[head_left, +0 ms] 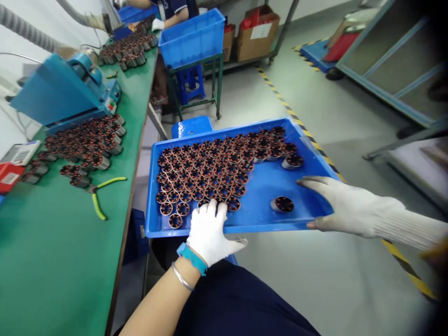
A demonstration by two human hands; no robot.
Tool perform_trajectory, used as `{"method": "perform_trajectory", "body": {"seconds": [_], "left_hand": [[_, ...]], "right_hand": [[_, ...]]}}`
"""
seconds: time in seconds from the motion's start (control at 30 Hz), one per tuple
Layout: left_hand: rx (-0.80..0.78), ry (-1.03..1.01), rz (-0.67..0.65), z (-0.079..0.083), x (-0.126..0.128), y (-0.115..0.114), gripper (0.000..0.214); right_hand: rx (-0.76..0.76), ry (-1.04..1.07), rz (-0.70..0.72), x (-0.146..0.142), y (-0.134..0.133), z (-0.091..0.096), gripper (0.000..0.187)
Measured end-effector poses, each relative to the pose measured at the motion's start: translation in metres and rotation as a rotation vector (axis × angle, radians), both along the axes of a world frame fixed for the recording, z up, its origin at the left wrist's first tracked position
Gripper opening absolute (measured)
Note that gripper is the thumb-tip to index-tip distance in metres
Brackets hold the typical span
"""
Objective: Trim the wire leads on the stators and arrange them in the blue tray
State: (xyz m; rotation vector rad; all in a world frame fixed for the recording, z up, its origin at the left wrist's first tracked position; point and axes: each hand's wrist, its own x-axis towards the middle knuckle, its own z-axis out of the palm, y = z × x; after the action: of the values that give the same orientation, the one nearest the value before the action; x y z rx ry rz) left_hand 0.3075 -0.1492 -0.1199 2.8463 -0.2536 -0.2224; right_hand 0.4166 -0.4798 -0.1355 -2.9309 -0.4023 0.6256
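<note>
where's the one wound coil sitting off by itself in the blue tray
In the head view the lone wound coil sits on the bare right part of the blue tray, between the packed block of coils and the gloved right hand gripping the tray's right edge.

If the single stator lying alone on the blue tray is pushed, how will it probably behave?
The lone stator is a short metal ring with copper windings, so probably heavy for its size and stiff. It stands on its flat end, so it would likely slide on the smooth tray rather than roll. The thin windings may scratch.

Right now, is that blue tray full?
Partly full: the blue tray holds wound coils across its left side, while its right side shows bare blue bottom.
</note>
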Motion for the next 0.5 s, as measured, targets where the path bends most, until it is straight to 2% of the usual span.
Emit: {"method": "perform_trajectory", "body": {"seconds": [0.13,0.3,0.5], "left_hand": [[0.036,0.060,-0.020,0.001,0.012,-0.013,0.099],[0.109,0.138,-0.075,0.012,0.024,-0.019,0.092],[0.116,0.244,-0.078,0.023,0.001,-0.015,0.081]], "right_hand": [[-0.050,0.057,-0.060,-0.005,-0.001,-0.003,0.098],[-0.023,0.071,-0.007,-0.003,0.029,-0.020,0.082],[0.011,-0.064,0.152,-0.001,0.062,-0.036,0.073]]}}
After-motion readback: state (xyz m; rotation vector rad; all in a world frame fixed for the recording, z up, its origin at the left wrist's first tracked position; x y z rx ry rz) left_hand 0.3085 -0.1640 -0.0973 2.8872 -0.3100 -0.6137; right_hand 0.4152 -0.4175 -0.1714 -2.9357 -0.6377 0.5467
